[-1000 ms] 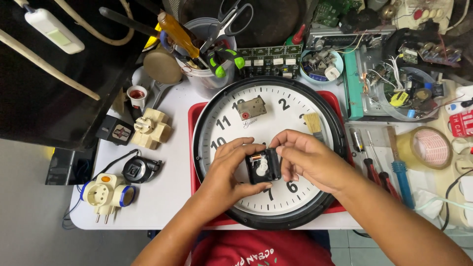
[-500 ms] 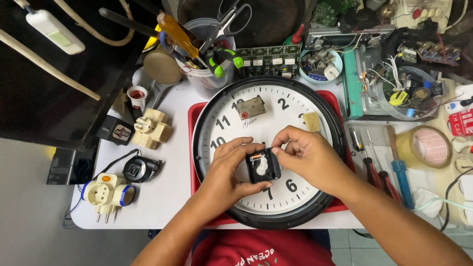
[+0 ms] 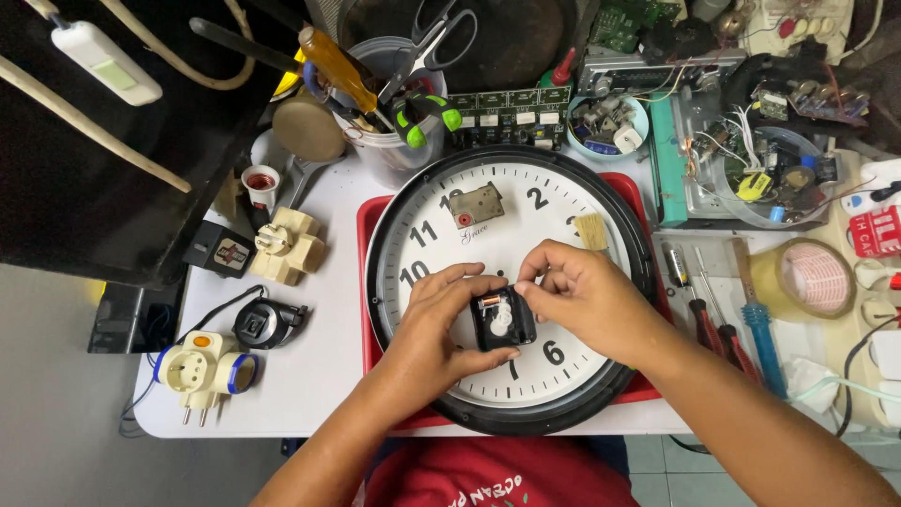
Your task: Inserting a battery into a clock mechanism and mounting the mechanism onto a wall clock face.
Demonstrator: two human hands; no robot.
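Clock movement – half hidden (by fingers) – in left hand.

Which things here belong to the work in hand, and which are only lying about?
In hand: left hand, right hand, black clock movement, wall clock.
Lying about: tape roll, cream plug adapter, scissors, screwdrivers.

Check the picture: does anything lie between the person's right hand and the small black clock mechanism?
Nothing visible does. The left hand holds the black clock mechanism above the clock face, and the right hand already has its fingertips at the mechanism's top edge.
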